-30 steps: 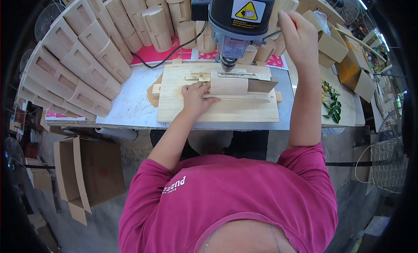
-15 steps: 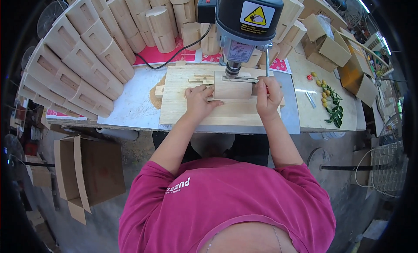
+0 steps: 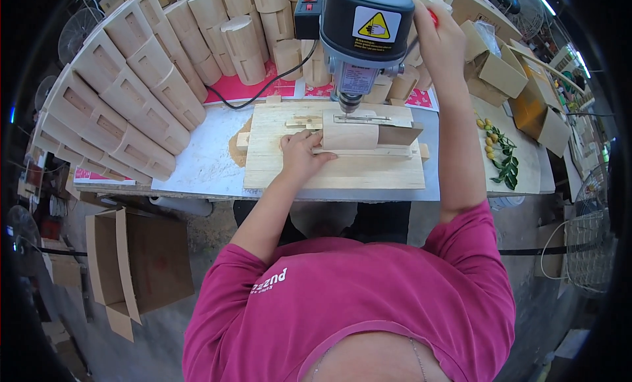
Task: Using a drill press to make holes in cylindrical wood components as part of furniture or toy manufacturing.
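Note:
A pale, rounded wooden block [image 3: 349, 135] lies in a wooden jig board [image 3: 276, 175] on the bench. My left hand [image 3: 303, 155] grips the block's left end, thumb along its near side. A thin slotted metal strip [image 3: 362, 119] runs along the top of the block. Just above it hangs the drill chuck [image 3: 349, 103] of a dark bench drill press [image 3: 368, 26]. High at the press's right side, my right hand [image 3: 442, 36] is closed round its red-tipped feed lever [image 3: 432, 17]. A brownish flat plate [image 3: 399, 135] extends from the block's right end.
Stacked slotted wooden pieces [image 3: 125, 92] line the bench's left and back. Yellow fruits with green leaves [image 3: 503, 161] lie at the right, before open cardboard boxes [image 3: 497, 69]. A large carton [image 3: 155, 263] stands on the floor at left. A black cable [image 3: 266, 89] crosses the bench.
My right hand has moved from beside the block up and away with the lever. The chuck has risen a little, baring the bit. My left hand stays on the block.

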Action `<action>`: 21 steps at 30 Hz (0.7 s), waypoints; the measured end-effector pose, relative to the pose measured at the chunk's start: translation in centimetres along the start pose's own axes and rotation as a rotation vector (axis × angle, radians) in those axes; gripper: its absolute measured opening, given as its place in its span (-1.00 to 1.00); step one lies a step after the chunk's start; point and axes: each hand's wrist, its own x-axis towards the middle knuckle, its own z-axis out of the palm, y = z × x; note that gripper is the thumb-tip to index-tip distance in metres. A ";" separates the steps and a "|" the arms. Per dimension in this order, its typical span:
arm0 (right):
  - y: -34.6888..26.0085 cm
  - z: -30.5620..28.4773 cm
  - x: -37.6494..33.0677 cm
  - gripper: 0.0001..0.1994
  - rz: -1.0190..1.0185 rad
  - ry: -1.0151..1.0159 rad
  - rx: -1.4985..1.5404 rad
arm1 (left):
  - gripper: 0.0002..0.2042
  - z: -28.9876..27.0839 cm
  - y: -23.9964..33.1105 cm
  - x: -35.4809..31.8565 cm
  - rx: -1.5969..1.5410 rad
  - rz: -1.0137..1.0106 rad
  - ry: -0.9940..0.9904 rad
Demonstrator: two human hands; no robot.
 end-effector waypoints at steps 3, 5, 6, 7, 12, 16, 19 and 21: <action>2.1 1.8 1.0 -0.69 0.167 -0.034 0.141 | -0.48 0.4 0.0 0.6 -0.014 -0.011 -0.036; 2.6 0.9 0.0 -0.69 0.261 -0.160 0.212 | -0.49 0.2 0.1 0.7 -0.020 -0.027 -0.052; 2.7 0.2 -0.7 -0.64 0.352 -0.284 0.284 | -0.49 0.1 0.1 0.6 -0.027 -0.042 -0.064; 3.2 -0.3 -1.9 -0.64 0.358 -0.286 0.283 | -0.49 0.2 -0.1 0.5 -0.027 -0.044 -0.070; 8.0 -2.7 -12.9 -0.57 0.348 -0.884 0.234 | -0.55 0.6 -0.8 0.5 -0.161 -0.011 0.061; 7.1 -4.6 -16.3 -0.71 0.535 -0.836 0.221 | -0.60 0.0 -1.3 0.1 -0.299 0.066 0.086; 5.7 -6.1 -18.0 -0.72 0.448 -0.787 0.208 | -0.67 -3.0 -0.1 -1.7 -0.532 0.176 0.011; 5.8 -7.0 -19.5 -0.72 0.573 -0.791 0.386 | -0.74 -7.4 1.1 -3.5 -0.599 0.098 -0.076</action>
